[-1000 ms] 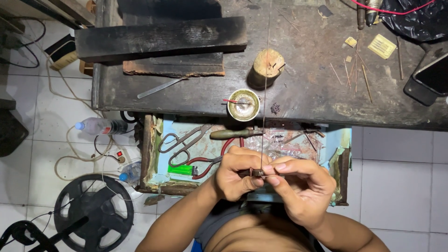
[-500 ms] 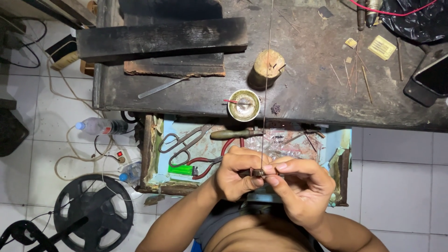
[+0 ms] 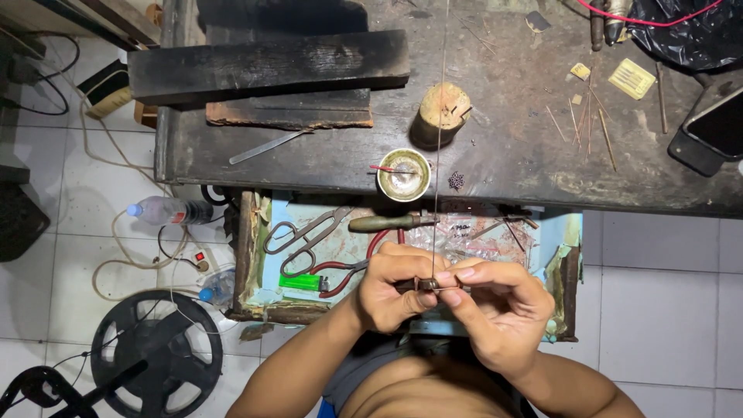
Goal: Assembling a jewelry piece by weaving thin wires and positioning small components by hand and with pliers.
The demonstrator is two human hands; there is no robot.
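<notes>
Together, fingers [image 3: 445,288] pinching small metal piece [image 3: 428,285]

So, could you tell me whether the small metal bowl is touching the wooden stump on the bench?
Apart. The head view shows bare bench between the bowl and the stump.

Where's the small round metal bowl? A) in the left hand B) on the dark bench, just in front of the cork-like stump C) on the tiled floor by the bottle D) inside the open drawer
B: the metal bowl sits on the dark bench beside the cork-like stump, above the open drawer.
</notes>
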